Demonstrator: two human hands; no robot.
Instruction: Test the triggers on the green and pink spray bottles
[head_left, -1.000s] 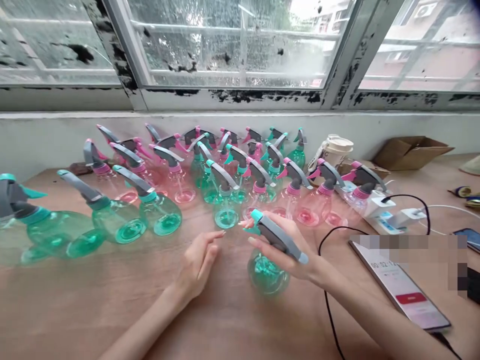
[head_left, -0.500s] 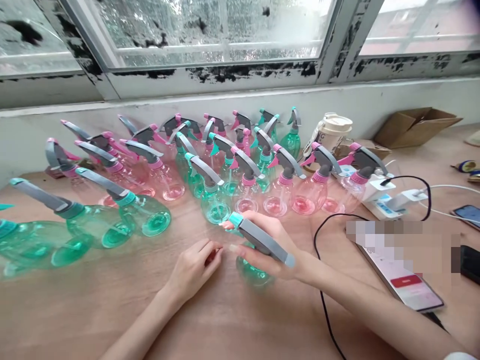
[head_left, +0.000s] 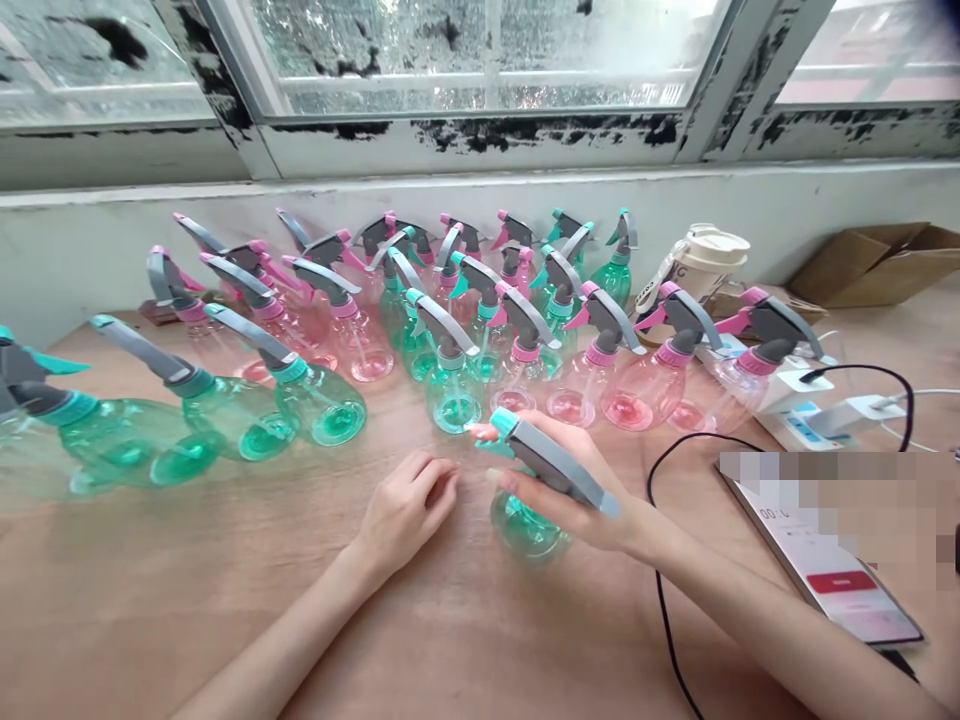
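A green spray bottle (head_left: 531, 527) with a grey and teal trigger head stands upright near the table's middle. Wrapped round its neck, just under the trigger head, is my right hand (head_left: 592, 500), closed, with fingertips by the teal trigger. My left hand (head_left: 411, 508) rests on the table to the left of that bottle, fingers loosely curled in, holding nothing that shows. Behind them another green spray bottle (head_left: 454, 395) stands in front of a row of pink spray bottles (head_left: 634, 395).
More green bottles (head_left: 322, 410) stand at the left, with several pink ones (head_left: 365, 345) behind. On the right are a paper cup (head_left: 697, 265), a cardboard box (head_left: 874, 265), a power strip (head_left: 806, 425), a black cable (head_left: 660, 600) and a phone (head_left: 847, 590). A window wall closes the back.
The view has turned left, so everything sits further right, and another green bottle's head shows at the left edge. My right hand keeps its grip on the green spray bottle; my left hand stays curled.
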